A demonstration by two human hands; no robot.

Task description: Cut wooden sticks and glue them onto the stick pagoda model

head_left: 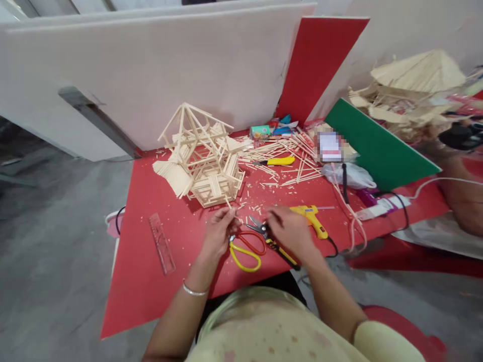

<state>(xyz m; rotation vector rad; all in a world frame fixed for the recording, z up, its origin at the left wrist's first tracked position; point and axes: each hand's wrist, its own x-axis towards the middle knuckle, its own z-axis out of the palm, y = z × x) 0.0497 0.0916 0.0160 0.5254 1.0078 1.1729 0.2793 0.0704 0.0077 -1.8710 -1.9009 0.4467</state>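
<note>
My left hand (221, 231) is closed in a pinch on a short thin wooden stick (228, 203), whose tip points up toward the stick-built pavilion model (215, 186). My right hand (289, 229) has its fingers curled together over the cutters (281, 252) with black and yellow handles; whatever is between the fingertips is too small to make out. Between the hands, scissors with red and yellow handles (247, 261) lie on the red tabletop (204, 269). Just right of my right hand rests a yellow glue gun (315, 218).
Loose sticks (271, 151), a yellow utility knife (281, 161) and a green can (260, 132) lie behind. A clear ruler (163, 246) is at left. On the right are a power strip (385, 207), cables, a leaning green board (381, 151) and another wooden model (418, 85).
</note>
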